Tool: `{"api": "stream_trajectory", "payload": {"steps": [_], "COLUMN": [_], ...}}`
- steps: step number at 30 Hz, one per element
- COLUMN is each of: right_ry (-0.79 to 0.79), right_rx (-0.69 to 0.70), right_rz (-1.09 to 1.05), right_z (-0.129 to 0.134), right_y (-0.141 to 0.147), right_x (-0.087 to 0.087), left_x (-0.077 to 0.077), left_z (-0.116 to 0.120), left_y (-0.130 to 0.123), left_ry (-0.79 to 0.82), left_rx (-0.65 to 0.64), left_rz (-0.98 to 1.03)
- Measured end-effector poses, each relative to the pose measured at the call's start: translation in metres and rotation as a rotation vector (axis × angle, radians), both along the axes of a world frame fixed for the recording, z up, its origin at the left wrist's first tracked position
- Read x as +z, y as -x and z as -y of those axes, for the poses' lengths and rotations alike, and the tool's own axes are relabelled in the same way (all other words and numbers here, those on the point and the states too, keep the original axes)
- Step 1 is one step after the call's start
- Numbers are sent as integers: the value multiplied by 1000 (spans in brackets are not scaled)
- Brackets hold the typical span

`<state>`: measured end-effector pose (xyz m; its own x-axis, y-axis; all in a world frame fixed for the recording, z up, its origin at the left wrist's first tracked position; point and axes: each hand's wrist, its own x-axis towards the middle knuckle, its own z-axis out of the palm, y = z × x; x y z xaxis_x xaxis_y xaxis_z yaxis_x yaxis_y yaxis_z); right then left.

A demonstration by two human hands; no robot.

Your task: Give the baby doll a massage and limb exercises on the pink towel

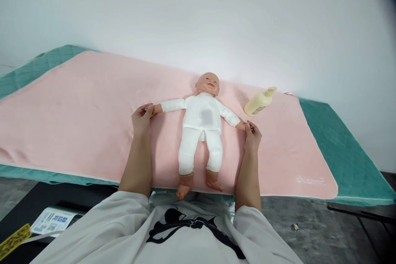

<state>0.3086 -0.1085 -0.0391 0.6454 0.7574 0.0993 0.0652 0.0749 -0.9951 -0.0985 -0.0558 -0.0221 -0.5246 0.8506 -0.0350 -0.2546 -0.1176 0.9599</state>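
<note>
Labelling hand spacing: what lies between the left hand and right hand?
Head view: the doll, face-up on the pink mat, arms spread; the left hand holds one of its hands, the right hand the other.

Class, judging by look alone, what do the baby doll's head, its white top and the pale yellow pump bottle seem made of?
Baby doll's head: probably vinyl or similar plastic; smooth, with soft highlights.
White top: likely fabric; matte, creased at the sleeves.
Pale yellow pump bottle: probably plastic; smooth, low-sheen, evenly coloured.
</note>
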Motion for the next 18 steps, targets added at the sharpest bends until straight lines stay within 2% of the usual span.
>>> {"api": "stream_trajectory", "payload": {"steps": [11,18], "right_ry": [7,-55], "right_rx": [-26,36], "right_rz": [35,-118], "right_z": [0,-4], "right_y": [-2,-5], "right_x": [-3,-10], "left_x": [-5,-3], "left_z": [-2,-3], "left_y": [3,4], "left_ry": [25,22], "left_rx": [-3,12], "left_rz": [26,110]}}
